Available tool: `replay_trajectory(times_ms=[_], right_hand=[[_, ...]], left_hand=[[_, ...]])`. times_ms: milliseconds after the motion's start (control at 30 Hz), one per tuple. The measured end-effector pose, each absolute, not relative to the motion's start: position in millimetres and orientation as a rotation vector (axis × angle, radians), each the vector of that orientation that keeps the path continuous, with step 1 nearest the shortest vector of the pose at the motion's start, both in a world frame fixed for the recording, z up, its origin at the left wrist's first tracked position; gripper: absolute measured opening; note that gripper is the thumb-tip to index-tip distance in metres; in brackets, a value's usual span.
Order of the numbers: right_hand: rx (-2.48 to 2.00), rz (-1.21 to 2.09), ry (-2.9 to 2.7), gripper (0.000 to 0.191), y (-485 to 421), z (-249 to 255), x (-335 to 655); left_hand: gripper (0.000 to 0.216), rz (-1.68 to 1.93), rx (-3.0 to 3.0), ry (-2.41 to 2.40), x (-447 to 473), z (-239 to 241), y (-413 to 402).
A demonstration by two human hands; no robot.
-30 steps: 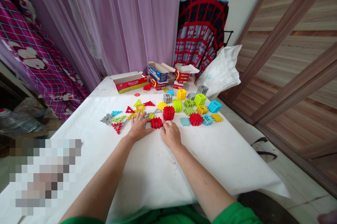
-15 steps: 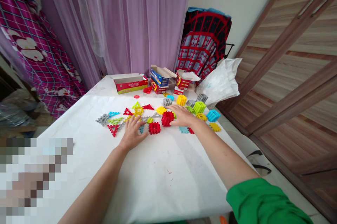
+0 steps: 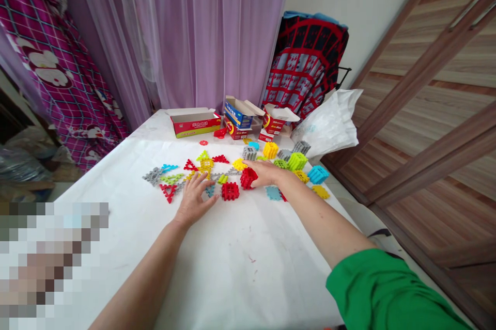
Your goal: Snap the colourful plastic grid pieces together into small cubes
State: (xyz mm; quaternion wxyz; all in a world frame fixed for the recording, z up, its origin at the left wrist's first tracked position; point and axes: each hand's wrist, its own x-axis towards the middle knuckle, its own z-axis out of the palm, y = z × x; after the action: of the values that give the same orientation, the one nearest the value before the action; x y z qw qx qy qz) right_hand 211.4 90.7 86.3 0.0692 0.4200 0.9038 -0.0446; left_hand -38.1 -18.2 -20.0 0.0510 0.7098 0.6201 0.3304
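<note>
My right hand has its fingers and thumb closed round a red cube of interlocking plastic pieces. A flatter red block sits just left of it. My left hand lies open, fingers spread, over several flat pieces. Beside its fingers are a blue piece, a yellow lattice piece and a red triangle. Nothing shows in its grasp. A yellow piece lies just beyond the red cube.
Built blocks stand at the right: yellow, lime green, blue and grey. Opened cardboard boxes, one red and one blue, line the back, with a white bag at the right corner.
My right hand has come down and left onto the red cube, its fingers now closed round it. My left hand has stayed in nearly the same place. The whole view has shifted slightly.
</note>
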Motion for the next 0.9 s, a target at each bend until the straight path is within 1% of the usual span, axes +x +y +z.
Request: replay_trajectory(times_ms=[167, 333, 500, 700, 900], right_hand=[[1.299, -0.168, 2.752, 0.092, 93, 82, 213], [1.397, -0.272, 2.810, 0.090, 89, 92, 224], [1.482, -0.379, 2.862, 0.088, 58, 101, 239], [1.416, -0.345, 2.840, 0.086, 12, 69, 243], [1.431, -0.283, 2.837, 0.087, 6, 54, 233]], left_hand=[[0.036, 1.016, 2.156, 1.885, -38, -19, -18], [0.036, 1.044, 2.140, 1.874, -40, -21, -17], [0.036, 1.050, 2.139, 1.872, -40, -22, -16], [0.037, 1.001, 2.178, 1.892, -37, -19, -17], [0.037, 1.002, 2.174, 1.912, -37, -19, -17]])
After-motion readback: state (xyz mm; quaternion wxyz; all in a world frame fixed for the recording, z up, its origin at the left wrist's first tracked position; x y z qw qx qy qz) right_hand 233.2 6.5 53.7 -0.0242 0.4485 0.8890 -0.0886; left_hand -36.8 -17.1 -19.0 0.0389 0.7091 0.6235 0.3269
